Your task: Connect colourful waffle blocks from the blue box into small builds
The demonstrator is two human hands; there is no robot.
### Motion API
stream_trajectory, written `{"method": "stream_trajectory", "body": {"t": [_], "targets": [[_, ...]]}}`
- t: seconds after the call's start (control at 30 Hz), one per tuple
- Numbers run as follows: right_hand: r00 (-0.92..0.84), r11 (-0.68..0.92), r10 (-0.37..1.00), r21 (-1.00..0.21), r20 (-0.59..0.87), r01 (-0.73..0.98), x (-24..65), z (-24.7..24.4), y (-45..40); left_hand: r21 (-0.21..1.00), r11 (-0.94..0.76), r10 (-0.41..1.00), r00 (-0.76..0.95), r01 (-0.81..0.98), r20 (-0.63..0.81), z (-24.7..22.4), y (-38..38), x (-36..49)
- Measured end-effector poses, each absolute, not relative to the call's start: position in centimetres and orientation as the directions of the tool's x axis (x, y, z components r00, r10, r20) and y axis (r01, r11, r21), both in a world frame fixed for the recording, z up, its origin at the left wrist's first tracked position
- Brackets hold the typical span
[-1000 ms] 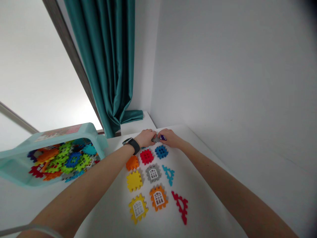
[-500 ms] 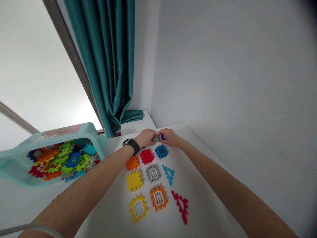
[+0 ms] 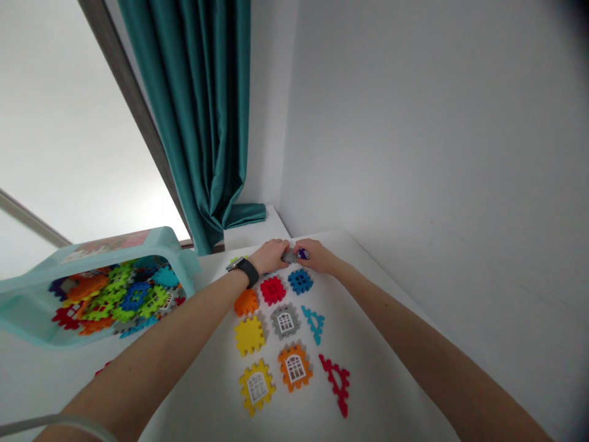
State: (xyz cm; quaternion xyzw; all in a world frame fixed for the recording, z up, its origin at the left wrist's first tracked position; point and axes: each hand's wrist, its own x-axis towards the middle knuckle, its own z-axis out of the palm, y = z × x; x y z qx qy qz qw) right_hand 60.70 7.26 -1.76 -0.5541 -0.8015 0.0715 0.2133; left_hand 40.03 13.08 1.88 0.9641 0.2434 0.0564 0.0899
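At the far end of the white table, my left hand [image 3: 272,255] grips the left side of a small grey piece [image 3: 289,256]. My right hand [image 3: 316,256] is closed on a purple piece [image 3: 302,253] that meets the grey one. Just below my hands lie a red square piece [image 3: 273,290] and a blue square piece [image 3: 300,281]. An orange piece [image 3: 246,302] is partly hidden by my left forearm, and a green piece [image 3: 238,261] shows behind my watch.
Nearer on the table [image 3: 368,380] are a yellow square [image 3: 250,336], a grey window piece [image 3: 285,321], a light-blue triangle [image 3: 313,324], yellow and orange window pieces, and a red triangle [image 3: 337,383]. A teal bin [image 3: 186,261] of mixed pieces stands left; walls and curtain are behind.
The grey piece between my hands shows slightly more, and its angle has changed a little. Both hands have hardly moved.
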Motion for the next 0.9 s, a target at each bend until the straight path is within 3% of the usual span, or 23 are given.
{"method": "stream_trajectory", "body": {"t": [0.53,0.9], "targets": [[-0.273,0.379,0.901,-0.305,0.337,0.874,60.6,0.5,5.6,0.204,-0.869,0.481,0.866,0.450,0.139,3.5,13.0,39.3],[-0.279,0.408,0.857,-0.241,0.432,0.880,56.9,1.9,1.8,0.091,-0.922,0.387,0.897,0.377,0.213,6.1,9.8,36.2]]}}
